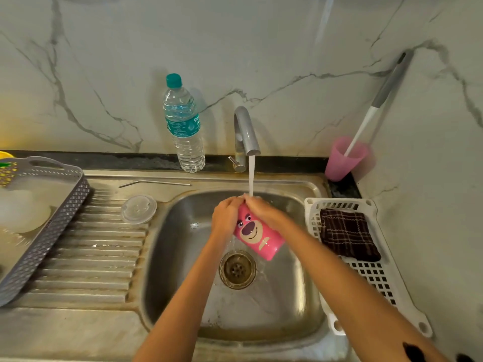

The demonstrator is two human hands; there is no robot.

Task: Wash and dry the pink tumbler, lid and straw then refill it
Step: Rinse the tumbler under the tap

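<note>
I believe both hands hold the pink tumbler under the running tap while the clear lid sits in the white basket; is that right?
No: the head view shows the clear lid on the draining board, not in the white basket. The left hand and right hand do hold the pink tumbler under the tap.

The rim of the pink tumbler is covered by the left hand and right hand. At 9 o'clock the grey basket is cut by the frame edge, its pale contents blurred. The small print on the water bottle cannot be read. At 4 o'clock the white rack is partly hidden by the right forearm.
</note>
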